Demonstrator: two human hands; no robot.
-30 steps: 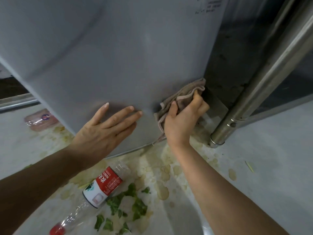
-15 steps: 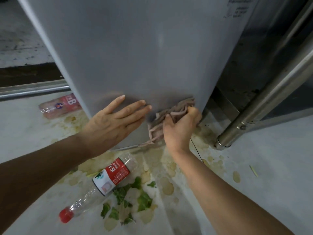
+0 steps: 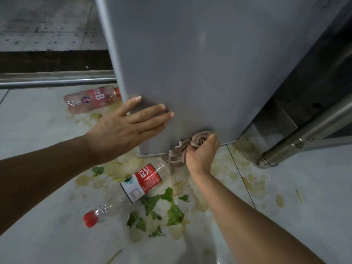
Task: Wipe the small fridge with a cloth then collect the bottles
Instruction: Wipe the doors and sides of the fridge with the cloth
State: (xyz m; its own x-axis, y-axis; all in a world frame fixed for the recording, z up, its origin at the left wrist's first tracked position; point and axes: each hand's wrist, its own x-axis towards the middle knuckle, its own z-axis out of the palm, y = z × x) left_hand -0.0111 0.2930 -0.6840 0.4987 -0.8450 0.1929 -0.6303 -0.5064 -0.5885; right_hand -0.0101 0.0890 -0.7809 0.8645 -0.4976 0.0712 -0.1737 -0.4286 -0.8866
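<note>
Head view: vs 0.5 s ago the right hand (image 3: 202, 153) has slid down w/ the cloth (image 3: 187, 148), from just above the fridge's bottom edge to right at that edge, near the fridge's near-right corner; cloth now bunched tighter, part hanging below the edge twd the floor (image 3: 47, 149). Fingers curled round the cloth, gripping it. Left hand (image 3: 125, 126) flat on the fridge (image 3: 200, 63) front, fingers straight & spread, pressing; thumb now at the fridge's left edge, i.e. hand sits further left on the panel than before. Camera has shifted too, so more floor shows at left.

Writing: clear bottle (image 3: 129, 189) lying on the floor near the fridge base, red cap pointing near-left, red/white label w/ "NONGFU" legible, rest Chinese chars. Pink bottle (image 3: 91, 99) lying far-left beside the fridge's left edge, big "B" on label, rest too small to read. Green leaf bits (image 3: 167, 208) & yellowish spill patches around the clear bottle. Steel post (image 3: 304, 134) at right.
</note>
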